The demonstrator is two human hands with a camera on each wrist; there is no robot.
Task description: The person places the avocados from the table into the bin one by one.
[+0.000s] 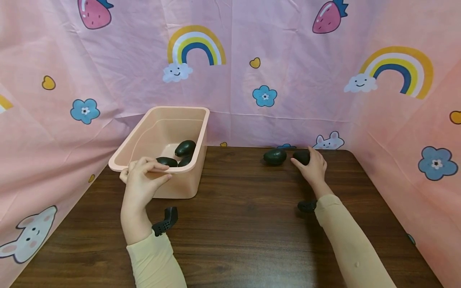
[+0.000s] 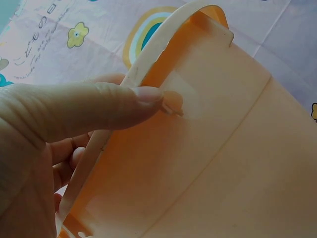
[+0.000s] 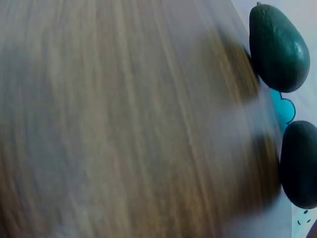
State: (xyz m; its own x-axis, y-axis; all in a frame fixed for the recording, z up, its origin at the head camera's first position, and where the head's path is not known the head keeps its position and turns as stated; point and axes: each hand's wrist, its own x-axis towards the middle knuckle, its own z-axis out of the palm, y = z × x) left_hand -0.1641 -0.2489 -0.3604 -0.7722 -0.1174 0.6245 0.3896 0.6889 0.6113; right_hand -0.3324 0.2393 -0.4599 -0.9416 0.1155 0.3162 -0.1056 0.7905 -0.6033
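Observation:
With the thumb on its outer wall and the fingers over the near rim, my left hand (image 1: 140,182) grips a peach plastic bin (image 1: 202,140). The left wrist view shows that thumb flat against the bin's wall (image 2: 223,148). Three dark green avocados (image 1: 185,148) show inside the bin. At the table's back edge, my right hand (image 1: 314,166) spreads thumb and forefinger about a dark avocado (image 1: 301,157). A second avocado (image 1: 275,157) lies just left of it. Both avocados (image 3: 280,49) appear at the right of the right wrist view, where that hand is almost wholly out of frame.
The dark wood table (image 1: 245,224) runs back to a pink and lilac printed cloth (image 1: 237,132), which also closes off both sides. A black wrist camera (image 1: 165,221) sits on the left wrist, another (image 1: 307,206) on the right.

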